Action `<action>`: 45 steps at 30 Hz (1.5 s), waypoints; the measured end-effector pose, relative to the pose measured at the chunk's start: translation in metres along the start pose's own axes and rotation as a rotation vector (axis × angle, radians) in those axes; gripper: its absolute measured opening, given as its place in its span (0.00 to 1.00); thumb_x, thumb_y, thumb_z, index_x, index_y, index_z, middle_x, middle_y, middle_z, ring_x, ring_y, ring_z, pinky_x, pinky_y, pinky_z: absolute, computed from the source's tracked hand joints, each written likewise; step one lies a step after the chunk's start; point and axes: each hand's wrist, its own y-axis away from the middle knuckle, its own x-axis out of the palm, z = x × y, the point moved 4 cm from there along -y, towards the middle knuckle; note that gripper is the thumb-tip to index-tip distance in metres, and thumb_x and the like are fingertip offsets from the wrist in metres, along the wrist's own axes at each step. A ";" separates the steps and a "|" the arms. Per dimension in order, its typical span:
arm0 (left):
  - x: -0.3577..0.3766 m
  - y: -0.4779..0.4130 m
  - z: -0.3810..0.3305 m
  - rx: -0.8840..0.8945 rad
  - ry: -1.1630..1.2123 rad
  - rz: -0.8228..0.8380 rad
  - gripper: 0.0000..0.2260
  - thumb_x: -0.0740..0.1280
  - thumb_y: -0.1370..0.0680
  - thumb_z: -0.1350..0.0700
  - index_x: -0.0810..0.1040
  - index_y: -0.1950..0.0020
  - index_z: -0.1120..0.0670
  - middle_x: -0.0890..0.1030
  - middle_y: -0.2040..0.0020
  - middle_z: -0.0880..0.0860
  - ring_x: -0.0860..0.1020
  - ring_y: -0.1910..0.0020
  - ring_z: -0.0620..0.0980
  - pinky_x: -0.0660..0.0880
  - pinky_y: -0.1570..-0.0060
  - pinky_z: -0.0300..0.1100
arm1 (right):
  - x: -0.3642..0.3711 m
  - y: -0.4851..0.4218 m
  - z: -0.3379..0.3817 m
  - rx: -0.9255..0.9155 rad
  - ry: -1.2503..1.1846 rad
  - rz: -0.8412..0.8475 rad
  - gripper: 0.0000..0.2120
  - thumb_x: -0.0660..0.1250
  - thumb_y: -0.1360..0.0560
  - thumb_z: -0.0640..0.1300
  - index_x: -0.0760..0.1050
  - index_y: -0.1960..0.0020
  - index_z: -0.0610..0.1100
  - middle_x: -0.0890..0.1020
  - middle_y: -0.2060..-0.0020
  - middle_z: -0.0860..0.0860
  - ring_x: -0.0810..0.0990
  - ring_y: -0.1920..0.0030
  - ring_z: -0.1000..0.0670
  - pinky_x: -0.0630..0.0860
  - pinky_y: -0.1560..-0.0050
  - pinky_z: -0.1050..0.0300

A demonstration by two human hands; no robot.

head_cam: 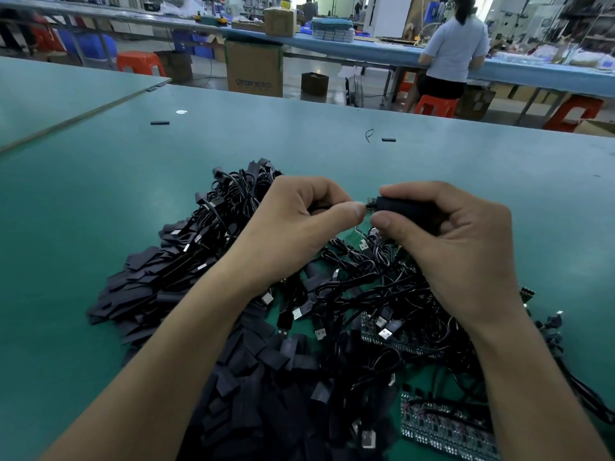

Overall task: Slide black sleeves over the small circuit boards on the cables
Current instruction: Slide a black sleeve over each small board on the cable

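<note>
R hand [442,247]: thumb+forefinger clamped on black flat sleeve [406,207], held above green table [100,211]. L hand [296,224] pinches thin black cable [319,206] at sleeve mouth, small board end [370,203] poking out. Loose sleeve pile [253,377] below. Brown cardboard box [254,68] print unreadable.

The left grip [293,227] and right grip [449,247] are bare, forearms [186,344] bare too, thumbnails [360,210] trimmed short.
</note>
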 end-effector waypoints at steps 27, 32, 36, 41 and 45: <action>0.001 -0.002 0.004 0.000 0.007 -0.005 0.11 0.71 0.21 0.55 0.81 0.62 0.60 0.68 0.70 0.56 0.62 0.72 0.48 0.57 0.73 0.39 | 0.011 0.001 -0.010 0.052 -0.208 -0.017 0.10 0.78 0.33 0.45 0.84 0.52 0.53 0.87 0.60 0.56 0.87 0.62 0.53 0.83 0.58 0.61; 0.001 -0.001 0.002 -0.016 -0.003 0.013 0.11 0.71 0.21 0.55 0.81 0.61 0.59 0.68 0.70 0.55 0.62 0.73 0.47 0.57 0.73 0.37 | 0.011 0.001 -0.005 0.040 -0.147 -0.006 0.11 0.77 0.34 0.46 0.83 0.52 0.53 0.87 0.60 0.58 0.86 0.61 0.55 0.82 0.56 0.63; -0.001 0.000 0.002 -0.052 -0.019 0.026 0.09 0.67 0.19 0.57 0.82 0.58 0.57 0.66 0.72 0.51 0.62 0.74 0.49 0.58 0.74 0.38 | 0.010 0.000 -0.004 0.039 -0.094 -0.036 0.10 0.78 0.33 0.46 0.83 0.53 0.53 0.86 0.60 0.61 0.86 0.61 0.58 0.80 0.57 0.67; -0.002 0.000 -0.001 -0.019 -0.057 0.047 0.08 0.67 0.19 0.57 0.84 0.55 0.55 0.69 0.72 0.51 0.63 0.75 0.46 0.61 0.75 0.37 | 0.007 -0.001 -0.002 0.030 0.032 -0.077 0.14 0.78 0.33 0.49 0.82 0.49 0.56 0.86 0.58 0.59 0.85 0.56 0.57 0.81 0.53 0.62; -0.005 0.000 0.000 0.005 -0.080 -0.051 0.08 0.67 0.19 0.56 0.85 0.54 0.51 0.76 0.71 0.50 0.70 0.72 0.46 0.68 0.70 0.41 | 0.001 -0.001 -0.006 0.100 -0.082 -0.220 0.18 0.78 0.30 0.43 0.79 0.44 0.54 0.86 0.59 0.59 0.86 0.59 0.55 0.81 0.58 0.64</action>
